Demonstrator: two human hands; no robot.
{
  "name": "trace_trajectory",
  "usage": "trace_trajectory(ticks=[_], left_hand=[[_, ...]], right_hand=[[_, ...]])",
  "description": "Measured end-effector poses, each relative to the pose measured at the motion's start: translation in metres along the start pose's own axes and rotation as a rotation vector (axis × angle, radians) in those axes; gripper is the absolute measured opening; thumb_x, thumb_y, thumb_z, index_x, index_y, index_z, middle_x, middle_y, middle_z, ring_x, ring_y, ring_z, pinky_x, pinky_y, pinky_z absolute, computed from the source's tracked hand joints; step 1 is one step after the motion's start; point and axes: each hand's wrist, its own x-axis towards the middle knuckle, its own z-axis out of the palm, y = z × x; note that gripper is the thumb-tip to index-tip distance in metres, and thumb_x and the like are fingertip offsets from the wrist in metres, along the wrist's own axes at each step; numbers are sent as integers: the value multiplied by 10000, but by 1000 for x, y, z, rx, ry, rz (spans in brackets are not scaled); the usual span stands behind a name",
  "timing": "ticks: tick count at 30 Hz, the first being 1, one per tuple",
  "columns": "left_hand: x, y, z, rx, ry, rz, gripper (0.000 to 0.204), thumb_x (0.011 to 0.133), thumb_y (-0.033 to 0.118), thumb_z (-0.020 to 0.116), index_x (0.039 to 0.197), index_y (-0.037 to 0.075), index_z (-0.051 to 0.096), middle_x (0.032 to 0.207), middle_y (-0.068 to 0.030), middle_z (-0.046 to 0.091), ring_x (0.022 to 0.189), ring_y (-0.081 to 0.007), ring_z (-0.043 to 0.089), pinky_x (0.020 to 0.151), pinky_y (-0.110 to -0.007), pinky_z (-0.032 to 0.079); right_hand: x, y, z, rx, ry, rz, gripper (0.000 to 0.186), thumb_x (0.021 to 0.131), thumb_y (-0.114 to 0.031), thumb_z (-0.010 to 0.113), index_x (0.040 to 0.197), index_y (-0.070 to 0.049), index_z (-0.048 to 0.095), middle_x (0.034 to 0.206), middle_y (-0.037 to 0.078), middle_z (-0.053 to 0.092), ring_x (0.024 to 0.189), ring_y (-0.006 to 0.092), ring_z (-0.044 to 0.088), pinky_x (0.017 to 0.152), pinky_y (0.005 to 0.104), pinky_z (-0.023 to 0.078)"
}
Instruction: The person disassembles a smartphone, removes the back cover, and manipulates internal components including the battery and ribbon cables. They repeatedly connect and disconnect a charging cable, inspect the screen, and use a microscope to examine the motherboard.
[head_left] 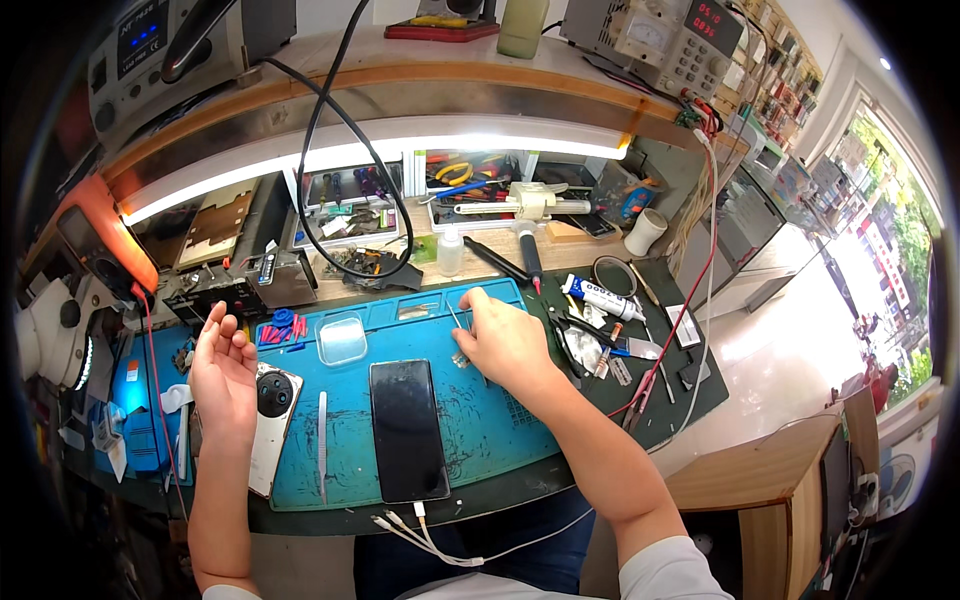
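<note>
One dark-screened phone, flat on a blue mat

Head view: your dark-screened phone lies screen up near the front of the mat, roughly square to you and between your arms, probably so its whole face is within easy reach. A white cable runs in front of the desk; one of its plugs meets the phone's lower edge, though you can't tell here whether it is pushed in.

Your left hand is bare-palmed, its fingers loosely curled around nothing, raised near the pale phone. That one lies back up at the mat's left edge, likely set aside to leave the middle free.

Your right hand reaches to the mat's far side, fingers bent and drawn together, beside small metal bits. A thin sliver shows at the fingertips; whether you grip it cannot be told.

A slim silver tool lies lengthwise between the phones, seemingly for quick pickup. Further back sits a clear tray, whose raised walls would keep little parts from straying.
</note>
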Motion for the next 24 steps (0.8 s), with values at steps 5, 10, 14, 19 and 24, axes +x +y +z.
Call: trace_trajectory(ticks=[5,10,14,19,24], left_hand=[[-2,4,-3,-38,-2,-16,315,1023,165,510,1304,28,550,990,1,600,834,-90,536,749,-239,470],[1,2,-2,-66,-55,-37,321,1015,137,499,1309,11,532,989,-24,614,849,-119,563,748,-262,491],[-3,6,7,-13,7,-23,297,1019,132,471,1281,10,538,985,-33,601,856,-121,554,759,-270,491],[-6,8,7,-13,9,-16,303,1018,115,449,1288,1,527,997,-44,599,861,-123,552,765,-277,494],[-8,7,13,-24,26,-33,278,1037,110,451,1292,13,503,986,-34,595,827,-116,555,724,-254,495]], right_hand=[[-1,-2,6,-24,35,-31,339,864,-282,706,1124,-111,571,859,46,706,855,268,693,735,416,533],[1,-4,-1,-16,-23,11,363,851,-273,706,1136,-95,570,970,129,710,919,328,691,772,454,540],[1,-11,-9,-30,-79,51,347,872,-271,700,1149,-100,580,903,54,713,894,268,693,747,417,533],[-1,-16,-12,-26,-85,63,336,871,-263,714,1138,-105,586,829,32,686,833,244,683,723,396,524],[0,-14,-12,-23,-83,68,322,866,-256,721,1117,-105,588,814,30,682,826,244,683,714,397,521]])
